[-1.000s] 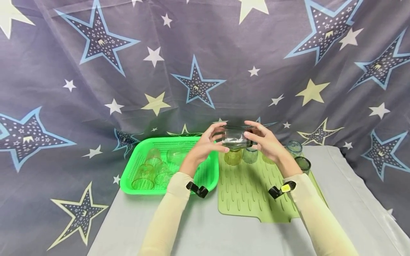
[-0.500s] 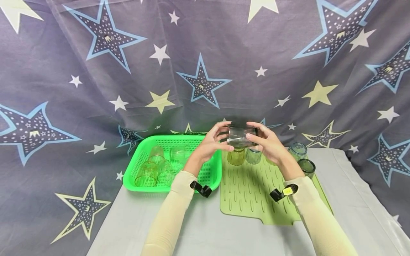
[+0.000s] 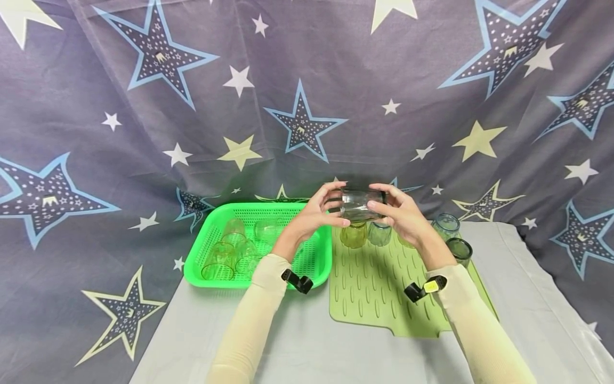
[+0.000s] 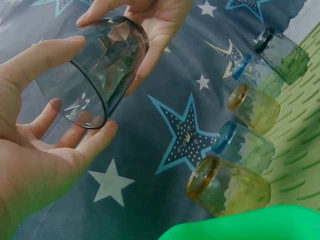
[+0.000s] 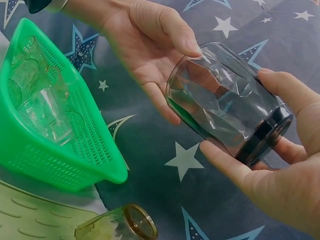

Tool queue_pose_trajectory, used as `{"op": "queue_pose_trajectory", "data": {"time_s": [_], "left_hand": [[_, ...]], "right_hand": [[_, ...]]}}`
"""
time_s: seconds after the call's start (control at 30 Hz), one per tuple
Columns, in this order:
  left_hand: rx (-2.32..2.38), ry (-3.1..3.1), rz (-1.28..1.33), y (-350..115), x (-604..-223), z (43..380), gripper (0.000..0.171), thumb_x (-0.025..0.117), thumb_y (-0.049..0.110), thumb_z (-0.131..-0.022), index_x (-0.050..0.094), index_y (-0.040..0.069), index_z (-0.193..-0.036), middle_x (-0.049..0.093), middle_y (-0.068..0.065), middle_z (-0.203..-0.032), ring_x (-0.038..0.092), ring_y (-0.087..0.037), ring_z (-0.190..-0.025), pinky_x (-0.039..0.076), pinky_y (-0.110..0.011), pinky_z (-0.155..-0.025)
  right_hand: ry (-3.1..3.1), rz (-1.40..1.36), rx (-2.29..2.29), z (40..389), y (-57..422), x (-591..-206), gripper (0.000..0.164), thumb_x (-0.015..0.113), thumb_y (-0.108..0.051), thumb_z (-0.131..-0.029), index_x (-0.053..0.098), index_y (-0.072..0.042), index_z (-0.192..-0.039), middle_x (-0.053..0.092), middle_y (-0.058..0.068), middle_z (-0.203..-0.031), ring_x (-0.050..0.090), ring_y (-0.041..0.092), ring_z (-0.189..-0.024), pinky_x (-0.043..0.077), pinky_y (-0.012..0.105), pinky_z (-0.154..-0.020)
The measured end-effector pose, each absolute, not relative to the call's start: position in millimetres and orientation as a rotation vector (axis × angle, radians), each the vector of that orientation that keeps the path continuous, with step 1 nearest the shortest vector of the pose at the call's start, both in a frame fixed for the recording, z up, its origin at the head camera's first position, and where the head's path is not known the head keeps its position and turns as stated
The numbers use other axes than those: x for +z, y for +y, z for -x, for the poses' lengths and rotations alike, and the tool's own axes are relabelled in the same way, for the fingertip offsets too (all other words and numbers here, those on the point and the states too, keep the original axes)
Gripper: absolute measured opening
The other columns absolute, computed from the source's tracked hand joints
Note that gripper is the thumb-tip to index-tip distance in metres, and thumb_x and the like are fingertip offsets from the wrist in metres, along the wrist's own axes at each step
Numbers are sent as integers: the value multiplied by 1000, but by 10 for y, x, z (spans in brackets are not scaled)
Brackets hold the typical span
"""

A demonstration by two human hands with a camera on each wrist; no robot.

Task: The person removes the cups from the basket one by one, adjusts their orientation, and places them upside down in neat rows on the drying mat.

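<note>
A smoky grey drinking glass (image 3: pixel 357 205) is held on its side above the back of the green mat (image 3: pixel 360 298). My left hand (image 3: pixel 309 216) grips it round the rim end, thumb on one side and fingers spread on the other, as the left wrist view shows. My right hand (image 3: pixel 405 218) holds the thick dark base end between thumb and fingers. The glass's open mouth faces my left palm. Beneath and behind it, a yellow glass (image 3: pixel 354 237) and a blue glass (image 3: pixel 379 234) stand base up on the mat.
Left of the mat, a green plastic basket (image 3: pixel 211 284) holds several clear and yellowish glasses (image 5: pixel 47 112). On the mat's right side stand another blue glass (image 3: pixel 446 226) and a dark glass (image 3: pixel 459 252). A star-patterned curtain (image 3: pixel 192 122) hangs behind the table.
The whole head view shifted slightly between the first two frames. Both hands keep their hold on the grey glass, which stays nearly still.
</note>
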State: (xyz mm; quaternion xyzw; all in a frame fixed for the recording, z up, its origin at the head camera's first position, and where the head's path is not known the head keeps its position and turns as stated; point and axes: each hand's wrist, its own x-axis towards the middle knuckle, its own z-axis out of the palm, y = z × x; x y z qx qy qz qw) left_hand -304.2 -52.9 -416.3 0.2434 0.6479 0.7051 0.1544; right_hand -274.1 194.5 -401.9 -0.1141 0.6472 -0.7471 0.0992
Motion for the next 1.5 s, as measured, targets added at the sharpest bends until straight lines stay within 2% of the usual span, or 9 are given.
{"op": "queue_pose_trajectory", "data": {"time_s": [0.17,0.33,0.6,0.77,0.97,1.13,1.33,1.5], "left_hand": [[1966,1877,-732,-573,-4131,3056,88,75,-14,-78,41,22,-152,46,-12,-148,51,-30,-132,47,-45,-113],[1942,1882,-743,-612,-4085,3057,87,74,-13,-79,40,19,-153,44,-13,-151,50,-33,-135,48,-45,-112],[1908,1913,-743,-705,-4032,3071,84,72,-8,-84,35,12,-157,42,-17,-154,42,-41,-143,42,-56,-115],[1827,2016,-707,-837,-3989,3093,77,72,1,-90,37,17,-156,44,-13,-153,43,-35,-143,45,-52,-113],[1732,2106,-550,-1012,-3985,3160,72,76,10,-90,42,23,-152,46,-10,-153,43,-30,-143,41,-51,-117],[1637,2177,-392,-1161,-4056,3212,72,78,15,-90,42,20,-152,42,-13,-154,38,-35,-147,38,-53,-118],[1455,2276,-246,-1295,-4122,3200,76,78,20,-89,39,16,-154,35,-21,-158,38,-36,-144,38,-56,-117],[1358,2301,-177,-1375,-4191,3192,82,77,18,-88,33,8,-157,31,-24,-159,35,-37,-145,36,-56,-118]], "right_hand": [[1911,336,-2223,2729,1943,-4002,49,67,-4,-97,51,-12,-143,55,3,-121,68,14,-100,62,35,-87],[1901,346,-2243,2731,1956,-3994,49,67,-1,-96,52,-10,-142,54,4,-119,67,15,-100,62,33,-83],[1940,338,-2223,2728,1991,-3970,47,67,-2,-96,56,-15,-140,55,4,-119,66,15,-100,62,32,-85],[1962,328,-2212,2720,2028,-3922,49,69,-3,-95,55,-14,-141,55,2,-119,66,13,-99,61,33,-88],[1971,316,-2224,2720,2110,-3879,51,71,-3,-94,55,-14,-141,55,0,-119,66,11,-99,60,28,-86],[1981,282,-2232,2711,2180,-3867,50,73,-5,-93,57,-18,-139,57,-1,-120,66,10,-97,59,25,-83],[2064,241,-2197,2688,2256,-3870,53,76,-7,-91,57,-17,-140,57,-1,-124,66,10,-98,59,24,-82],[2136,229,-2168,2655,2321,-3872,54,78,-6,-89,59,-18,-138,58,0,-122,65,8,-93,56,21,-71]]}}
